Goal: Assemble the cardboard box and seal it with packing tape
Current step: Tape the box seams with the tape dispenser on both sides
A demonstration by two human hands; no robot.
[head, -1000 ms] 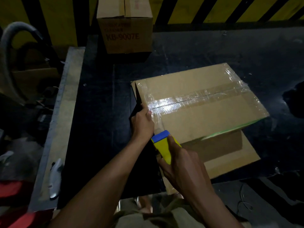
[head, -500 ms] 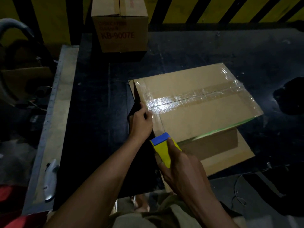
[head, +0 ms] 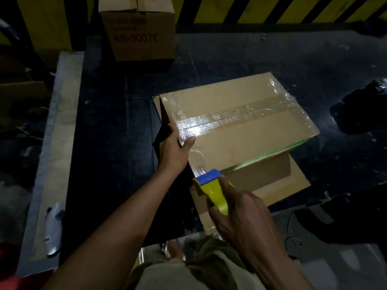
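Just beyond both hands, box (head: 240, 126): left hand (head: 173, 151) grips its corner, right hand (head: 240, 214) clenches tape dispenser (head: 211, 187)

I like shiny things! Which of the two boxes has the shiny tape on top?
The near box, held by the left hand, has shiny clear tape along its top seam. The far box, printed KB-9007E, shows none.

Place: I read this as a warehouse packing station.
Wall: yellow-and-black hazard stripes (head: 272, 9) run along the back.
Bench: a dark, scuffed bench (head: 230, 57).
Stock: a printed carton marked KB-9007E (head: 137, 36) stands at the far edge.
Light: dim.
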